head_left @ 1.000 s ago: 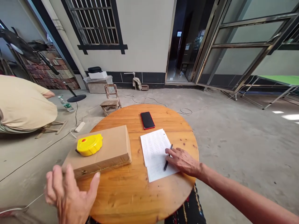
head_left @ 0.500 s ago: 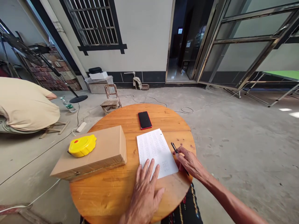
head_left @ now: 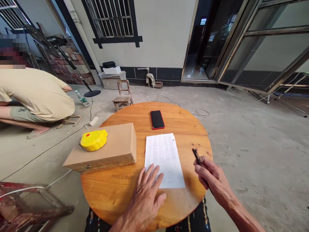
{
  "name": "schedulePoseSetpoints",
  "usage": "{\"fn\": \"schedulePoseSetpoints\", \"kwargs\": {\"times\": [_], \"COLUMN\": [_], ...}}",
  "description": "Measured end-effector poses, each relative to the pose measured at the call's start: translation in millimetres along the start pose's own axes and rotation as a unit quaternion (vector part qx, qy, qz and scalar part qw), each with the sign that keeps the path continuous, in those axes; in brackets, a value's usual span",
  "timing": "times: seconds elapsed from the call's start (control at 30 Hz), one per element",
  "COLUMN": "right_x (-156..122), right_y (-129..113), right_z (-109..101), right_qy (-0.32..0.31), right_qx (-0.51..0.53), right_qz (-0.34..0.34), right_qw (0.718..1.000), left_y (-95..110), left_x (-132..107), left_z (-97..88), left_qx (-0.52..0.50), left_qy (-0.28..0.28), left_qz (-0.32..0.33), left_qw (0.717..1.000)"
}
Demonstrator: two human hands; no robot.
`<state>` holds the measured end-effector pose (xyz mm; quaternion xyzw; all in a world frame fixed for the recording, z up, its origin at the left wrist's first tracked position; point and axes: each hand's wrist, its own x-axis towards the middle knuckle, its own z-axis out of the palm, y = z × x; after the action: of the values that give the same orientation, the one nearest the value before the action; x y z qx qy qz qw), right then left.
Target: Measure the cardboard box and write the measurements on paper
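A white sheet of paper [head_left: 164,154] with columns of small handwriting lies on the round wooden table [head_left: 116,193]. My left hand [head_left: 148,190] rests flat with fingers spread, its fingertips on the sheet's lower left part. To the right of the paper, my right hand [head_left: 211,174] is closed around a black pen [head_left: 196,156], held raised over the table's right edge. Beyond the paper lies a phone [head_left: 157,120] with a dark screen and red edge. On the left, a yellow tape measure [head_left: 94,140] sits on top of a closed cardboard box [head_left: 113,146].
A person in a beige shirt [head_left: 36,93] crouches on a low stool at the left. Beyond the table stand a small wooden chair [head_left: 123,96], a water bottle [head_left: 82,98] and a fan base [head_left: 92,93]. Cables [head_left: 202,112] cross the concrete floor. A worn wooden stool [head_left: 31,206] is at lower left.
My right hand has lifted and moved right with the pen, away from the paper. My left hand stays on the sheet. The view has turned left, showing more of the crouching person.
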<state>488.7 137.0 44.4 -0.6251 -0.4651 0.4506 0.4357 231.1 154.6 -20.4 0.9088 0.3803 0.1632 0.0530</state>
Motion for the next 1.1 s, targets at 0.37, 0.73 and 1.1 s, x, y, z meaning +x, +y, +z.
{"fn": "schedulePoseSetpoints", "kwargs": {"times": [0.37, 0.73, 1.1], "right_x": [5.9, 35.5, 51.0], "right_y": [-16.2, 18.6, 38.9], "right_z": [6.6, 48.5, 65.8], "right_qy": [0.104, 0.028, 0.053], "right_qx": [-0.188, -0.113, -0.159], "right_qz": [-0.236, -0.183, -0.175], "right_qw": [0.948, 0.976, 0.97], "left_y": [20.2, 18.4, 17.2], "left_x": [37.1, 45.0, 42.1], "left_z": [-3.2, 17.6, 25.5], "left_qx": [-0.063, -0.055, -0.078], "left_qy": [0.07, 0.081, 0.095], "left_qz": [-0.005, -0.027, -0.038], "left_qw": [0.996, 0.995, 0.992]}}
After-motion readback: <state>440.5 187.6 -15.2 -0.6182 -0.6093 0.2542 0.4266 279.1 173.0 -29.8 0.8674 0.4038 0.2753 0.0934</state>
